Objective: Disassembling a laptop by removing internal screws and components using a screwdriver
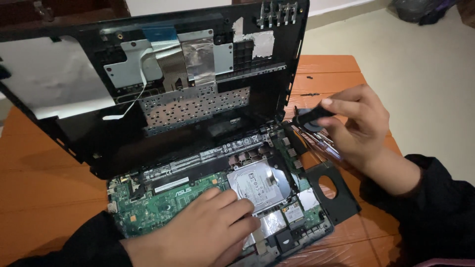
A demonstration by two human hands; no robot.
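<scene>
An opened laptop lies on an orange wooden table [44,168]. Its black top cover [163,94] is tilted up, showing the metal keyboard backing and ribbon cables. Below it the green motherboard [153,202] and a silver hard drive [257,183] are bare. My left hand [208,232] rests flat on the board, fingertips touching the hard drive's near edge. My right hand [356,126] grips a black-handled screwdriver [309,116], whose tip points down toward the laptop's right hinge corner.
A black plastic cover plate [329,190] with a round hole lies at the laptop's right side. Several thin tools or bits [321,143] lie on the table under my right hand. Pale floor [420,64] lies beyond the table's right edge.
</scene>
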